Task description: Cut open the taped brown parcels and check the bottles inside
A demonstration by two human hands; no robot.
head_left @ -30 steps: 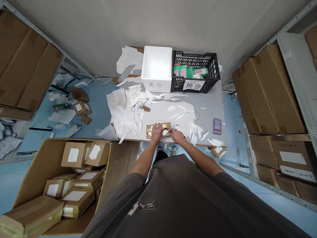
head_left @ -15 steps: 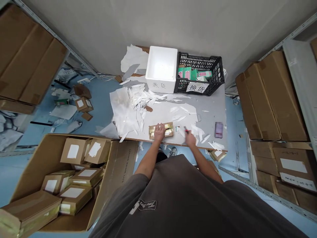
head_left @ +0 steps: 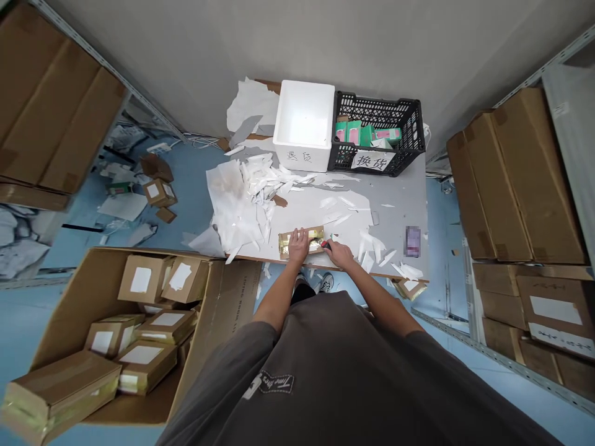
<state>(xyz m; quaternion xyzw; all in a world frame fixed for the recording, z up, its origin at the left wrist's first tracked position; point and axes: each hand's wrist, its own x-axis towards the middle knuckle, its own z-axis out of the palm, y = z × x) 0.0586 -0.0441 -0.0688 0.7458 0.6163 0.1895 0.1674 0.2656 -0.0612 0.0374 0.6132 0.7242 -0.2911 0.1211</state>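
A small cardboard box point(head_left: 284, 246) with shiny yellowish tape lies at the front edge of the table. Across its top rests my left hand point(head_left: 299, 246), fingers curved over it and gripping it against the tabletop. My right hand point(head_left: 340, 255) is closed around a red and black utility knife point(head_left: 326, 245). The knife's tip is at the box's right end; whether the blade touches the tape is too small to tell. White paper strips point(head_left: 372, 243) lie to the right of my right hand.
A white foam box point(head_left: 302, 158) and a black crate point(head_left: 404, 162) holding green-and-pink boxes stand at the table's back. Paper scraps point(head_left: 235, 207) pile up on the left. A phone-like purple item point(head_left: 412, 241) lies right. A large carton point(head_left: 232, 297) of taped boxes stands lower left.
My right hand has moved left with the utility knife, from beside the box to its right end. My left hand stays on the box.
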